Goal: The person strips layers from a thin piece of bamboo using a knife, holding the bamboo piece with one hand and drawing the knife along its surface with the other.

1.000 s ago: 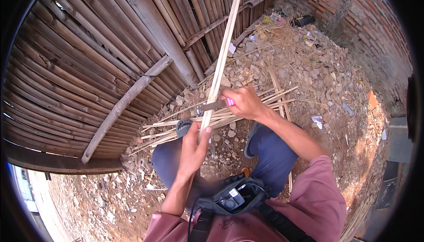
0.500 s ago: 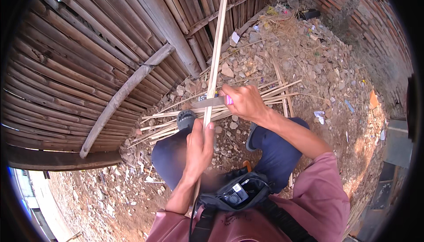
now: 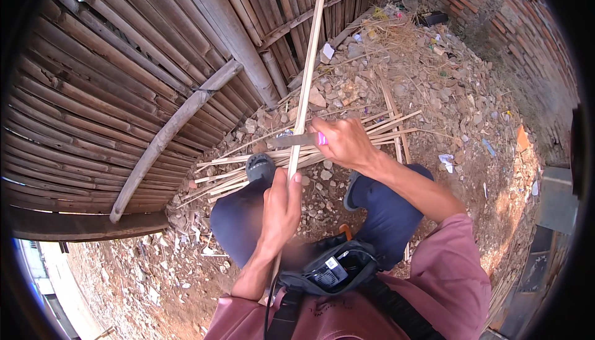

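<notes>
One pale strip [image 3: 308, 73], rising toward twelve o'clock, clamped low in the left hand [image 3: 282, 210]; pink-handled knife [image 3: 304, 139] across it, gripped by the right hand [image 3: 344, 141], upper right toward one o'clock; best worked shallow-angled, stroking away from the left.

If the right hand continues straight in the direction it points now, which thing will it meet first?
Probably the long pale strip in the left hand, just ahead of the right hand; its knife crosses that strip, but depth is unclear.
</notes>
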{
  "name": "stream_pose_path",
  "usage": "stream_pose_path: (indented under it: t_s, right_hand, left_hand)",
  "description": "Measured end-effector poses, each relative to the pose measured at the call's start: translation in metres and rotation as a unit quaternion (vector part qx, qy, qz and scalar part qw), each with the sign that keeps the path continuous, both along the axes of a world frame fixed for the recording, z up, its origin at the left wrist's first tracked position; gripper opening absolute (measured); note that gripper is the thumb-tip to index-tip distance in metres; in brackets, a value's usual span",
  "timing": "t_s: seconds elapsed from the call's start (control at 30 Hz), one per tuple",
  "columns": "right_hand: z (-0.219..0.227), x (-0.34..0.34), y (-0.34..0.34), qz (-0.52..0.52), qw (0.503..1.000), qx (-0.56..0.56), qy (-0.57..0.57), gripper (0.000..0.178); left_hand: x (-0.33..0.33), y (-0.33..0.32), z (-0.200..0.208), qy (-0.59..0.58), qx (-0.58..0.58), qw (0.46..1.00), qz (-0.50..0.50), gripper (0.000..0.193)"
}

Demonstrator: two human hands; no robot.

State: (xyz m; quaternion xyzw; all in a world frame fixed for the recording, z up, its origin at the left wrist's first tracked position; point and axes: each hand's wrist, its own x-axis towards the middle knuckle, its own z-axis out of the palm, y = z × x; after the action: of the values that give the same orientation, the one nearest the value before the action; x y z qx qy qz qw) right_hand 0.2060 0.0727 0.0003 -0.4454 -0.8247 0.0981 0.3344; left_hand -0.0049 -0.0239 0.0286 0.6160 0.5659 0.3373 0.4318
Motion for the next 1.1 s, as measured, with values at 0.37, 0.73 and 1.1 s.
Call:
stream_pose_path:
  t_s: [0.37, 0.73, 1.1]
  right_hand:
    - [-0.002, 0.004, 0.001, 0.014, 1.0, -0.015, 0.005, 0.01]
    - [-0.001, -0.008, -0.008, 0.008, 1.0, 0.002, -0.01, 0.007]
    - [0.005, 0.012, 0.002, -0.024, 0.999, -0.021, 0.011, 0.009]
  left_hand:
    - [-0.005, 0.001, -0.002, -0.063, -0.065, 0.995, -0.035, 0.035]
    - [-0.002, 0.001, -0.014, -0.054, -0.027, 0.998, -0.026, 0.037]
    - [-0.004, 0.001, -0.01, -0.013, -0.003, 1.0, -0.012, 0.023]
